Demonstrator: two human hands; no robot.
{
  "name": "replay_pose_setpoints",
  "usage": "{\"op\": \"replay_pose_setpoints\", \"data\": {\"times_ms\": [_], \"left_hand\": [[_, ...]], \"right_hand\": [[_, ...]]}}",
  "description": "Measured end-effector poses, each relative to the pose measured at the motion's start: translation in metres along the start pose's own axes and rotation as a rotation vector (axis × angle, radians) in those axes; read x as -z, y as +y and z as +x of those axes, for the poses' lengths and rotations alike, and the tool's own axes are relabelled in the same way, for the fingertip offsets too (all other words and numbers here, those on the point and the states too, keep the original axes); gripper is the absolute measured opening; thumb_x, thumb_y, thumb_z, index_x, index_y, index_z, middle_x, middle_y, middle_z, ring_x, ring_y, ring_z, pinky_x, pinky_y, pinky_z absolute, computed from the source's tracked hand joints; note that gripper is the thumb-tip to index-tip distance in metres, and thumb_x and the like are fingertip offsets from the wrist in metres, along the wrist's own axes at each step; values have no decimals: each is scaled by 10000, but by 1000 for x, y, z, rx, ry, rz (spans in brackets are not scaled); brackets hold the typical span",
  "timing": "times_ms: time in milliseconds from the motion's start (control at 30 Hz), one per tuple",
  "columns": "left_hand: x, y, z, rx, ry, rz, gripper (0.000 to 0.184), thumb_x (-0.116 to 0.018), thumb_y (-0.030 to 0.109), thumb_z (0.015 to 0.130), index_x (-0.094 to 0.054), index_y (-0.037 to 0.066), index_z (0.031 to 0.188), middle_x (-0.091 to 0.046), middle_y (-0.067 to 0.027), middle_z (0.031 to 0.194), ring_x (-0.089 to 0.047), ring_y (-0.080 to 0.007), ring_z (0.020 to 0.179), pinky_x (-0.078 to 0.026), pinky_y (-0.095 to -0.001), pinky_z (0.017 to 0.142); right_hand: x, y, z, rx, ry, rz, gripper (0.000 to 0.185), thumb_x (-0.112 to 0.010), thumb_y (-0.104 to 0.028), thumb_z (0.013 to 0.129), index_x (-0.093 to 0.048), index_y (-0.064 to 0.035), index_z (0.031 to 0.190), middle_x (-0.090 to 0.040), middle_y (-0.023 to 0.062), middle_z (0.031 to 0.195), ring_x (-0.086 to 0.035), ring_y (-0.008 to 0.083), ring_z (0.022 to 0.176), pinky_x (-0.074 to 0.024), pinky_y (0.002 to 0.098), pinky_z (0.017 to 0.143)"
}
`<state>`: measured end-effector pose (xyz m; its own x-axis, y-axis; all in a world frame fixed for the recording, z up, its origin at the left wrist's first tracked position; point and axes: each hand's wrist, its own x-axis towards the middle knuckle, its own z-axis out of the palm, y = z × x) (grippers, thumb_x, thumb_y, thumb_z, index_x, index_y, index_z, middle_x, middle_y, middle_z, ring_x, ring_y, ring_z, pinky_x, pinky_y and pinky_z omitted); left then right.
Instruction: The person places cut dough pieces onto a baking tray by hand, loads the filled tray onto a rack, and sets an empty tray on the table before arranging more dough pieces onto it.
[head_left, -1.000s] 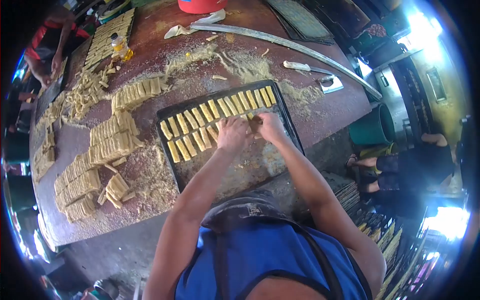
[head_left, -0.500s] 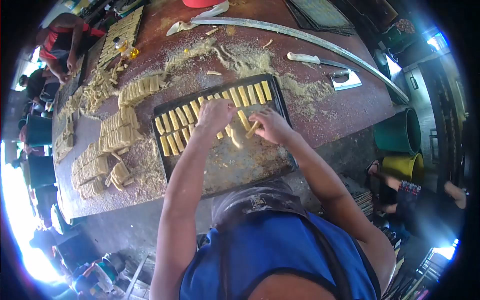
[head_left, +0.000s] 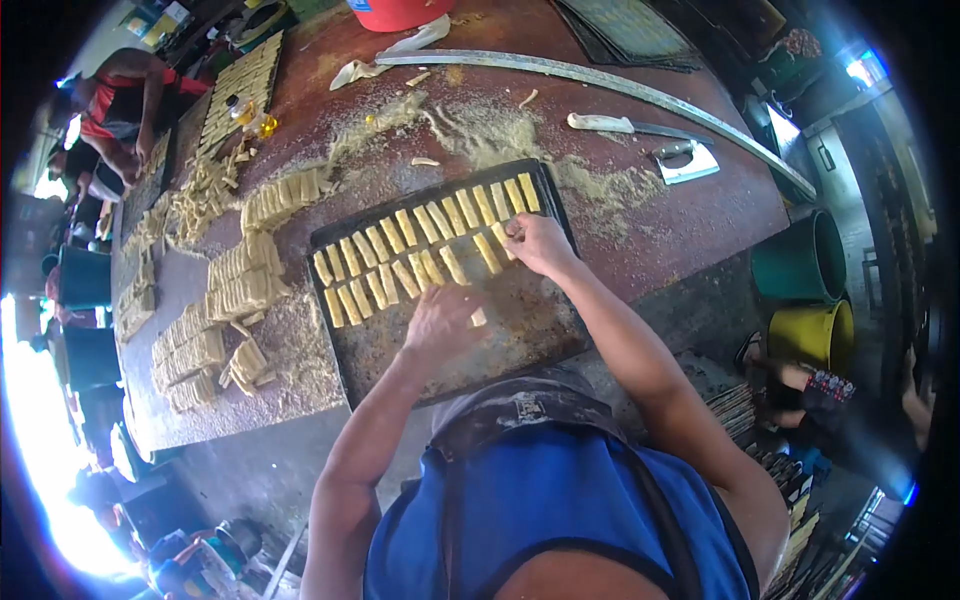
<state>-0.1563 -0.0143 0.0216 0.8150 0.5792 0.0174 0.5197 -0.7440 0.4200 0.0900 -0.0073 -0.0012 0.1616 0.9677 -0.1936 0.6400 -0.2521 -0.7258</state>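
Observation:
A dark baking tray lies tilted across the table's near side, with two rows of pale yellow dough sticks on its far half. At the right end of the nearer row, my right hand pinches a dough stick against the tray. My left hand is over the tray's bare near part, just below the nearer row, and motion smears its fingers. Beside them shows the pale end of a stick; whether the hand grips it is unclear.
Stacked dough sticks and crumbs cover the table's left side. Beyond the tray lie a knife, a scraper and a long curved metal strip. A red tub stands at the back. A co-worker works at the far left.
My left hand has drawn back toward me from the far row, uncovering sticks there. My right hand has moved slightly right and up, setting its stick in line with the nearer row.

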Motion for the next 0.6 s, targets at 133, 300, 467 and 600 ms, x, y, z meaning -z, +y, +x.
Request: {"op": "replay_pose_setpoints", "data": {"times_ms": [133, 300, 467, 600], "left_hand": [[-25, -13, -13, -102, 161, -47, 343, -754, 282, 798, -676, 85, 1069, -663, -82, 1097, -640, -265, 1012, -489, -430, 911], [-11, -16, -4, -171, 239, -118, 204, -723, 123, 803, -702, 69, 999, -708, -99, 876, -702, -255, 771, -574, -385, 749], [33, -13, 34, 209, -59, -428, 212, -696, 116, 857, -726, 78, 1063, -740, -134, 904, -718, -215, 750, -586, -392, 754], [52, -40, 96, 326, -227, -362, 209, -682, 230, 918, -742, 120, 1086, -753, -108, 986, -722, -183, 839, -588, -367, 798]], "right_hand": [[-11, 10, 1, 32, 152, -42, 249, -754, -163, 794, -676, -3, 968, -713, 159, 813, -718, 268, 768, -550, 354, 703], [-8, 5, 0, -44, 55, -52, 254, -718, -213, 805, -683, -31, 979, -716, 177, 847, -700, 356, 814, -555, 431, 739], [-3, -2, -4, 22, 73, -176, 253, -693, -222, 825, -678, -41, 1002, -711, 188, 883, -692, 364, 851, -552, 451, 769], [-5, -11, -2, 40, 64, -175, 217, -673, -204, 847, -682, -52, 1001, -708, 186, 914, -690, 356, 881, -549, 452, 797]]}}
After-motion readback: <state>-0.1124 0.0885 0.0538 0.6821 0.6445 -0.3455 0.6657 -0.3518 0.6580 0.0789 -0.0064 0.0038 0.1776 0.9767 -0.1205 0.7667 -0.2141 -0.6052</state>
